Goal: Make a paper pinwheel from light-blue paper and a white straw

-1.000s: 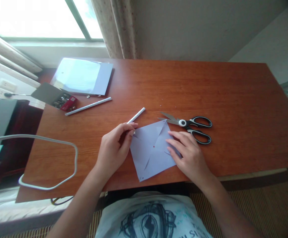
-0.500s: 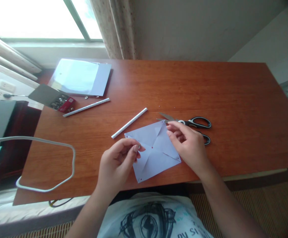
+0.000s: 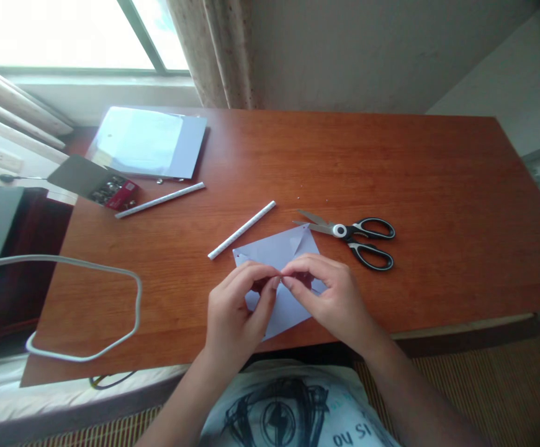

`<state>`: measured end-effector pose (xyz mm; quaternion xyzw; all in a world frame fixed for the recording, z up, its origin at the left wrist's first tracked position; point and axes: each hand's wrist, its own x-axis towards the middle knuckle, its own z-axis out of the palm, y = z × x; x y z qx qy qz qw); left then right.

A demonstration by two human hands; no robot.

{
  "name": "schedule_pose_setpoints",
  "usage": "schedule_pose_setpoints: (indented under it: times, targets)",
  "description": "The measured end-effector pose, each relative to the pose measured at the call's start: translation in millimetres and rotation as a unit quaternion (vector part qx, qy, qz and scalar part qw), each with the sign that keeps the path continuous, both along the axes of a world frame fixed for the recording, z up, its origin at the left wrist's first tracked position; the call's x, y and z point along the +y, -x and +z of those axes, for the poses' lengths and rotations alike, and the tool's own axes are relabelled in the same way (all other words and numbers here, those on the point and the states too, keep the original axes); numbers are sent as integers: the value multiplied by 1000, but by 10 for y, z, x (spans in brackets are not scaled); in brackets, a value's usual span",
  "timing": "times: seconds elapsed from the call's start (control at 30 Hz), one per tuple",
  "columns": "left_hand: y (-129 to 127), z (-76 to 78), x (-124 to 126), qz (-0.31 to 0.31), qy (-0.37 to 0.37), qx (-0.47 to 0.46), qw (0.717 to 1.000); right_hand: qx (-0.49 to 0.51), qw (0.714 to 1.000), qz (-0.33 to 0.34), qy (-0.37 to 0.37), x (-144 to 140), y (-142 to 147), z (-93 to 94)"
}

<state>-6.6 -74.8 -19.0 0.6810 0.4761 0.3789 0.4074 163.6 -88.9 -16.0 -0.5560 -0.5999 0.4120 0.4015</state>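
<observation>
Pale lilac paper, one cut square (image 3: 277, 251), lies under my two hands on the reddish wooden table (image 3: 437, 186). My left hand (image 3: 237, 313) and my right hand (image 3: 333, 298) meet fingertip to fingertip over its middle, thumbs and forefingers pinched together there; whether something small sits between the fingers I cannot tell. The square's far corner pokes out beyond my knuckles, and its near corner shows between my wrists.

Just beyond my right hand lies one pair of black-handled scissors (image 3: 351, 234), blades pointing toward the paper's far corner. Just beyond my left hand lies one short white paper stick (image 3: 242, 230), slanted. Well beyond and to the left of that hand lies a second, longer stick (image 3: 159, 200), so two sticks in all. Past it sits one stack of lilac sheets (image 3: 151, 141), and beside that one open small box of metal bits (image 3: 105, 186). Far left of my left hand, one white cable (image 3: 112, 273) loops over the table's edge.
</observation>
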Motion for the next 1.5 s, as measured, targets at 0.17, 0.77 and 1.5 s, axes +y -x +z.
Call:
schedule_pose_setpoints:
  times: [0.17, 0.77, 1.5]
  targets:
    - [-18, -19, -39, -3, 61, -33, 998, 19, 999, -7, 43, -45, 17, -11]
    - [101, -3, -96, -123, 68, -135, 981, 399, 840, 57, 364, -250, -61, -29]
    - [481, -165, -94, 0, 129, -121, 984, -274, 925, 156, -210, -555, 62, -217]
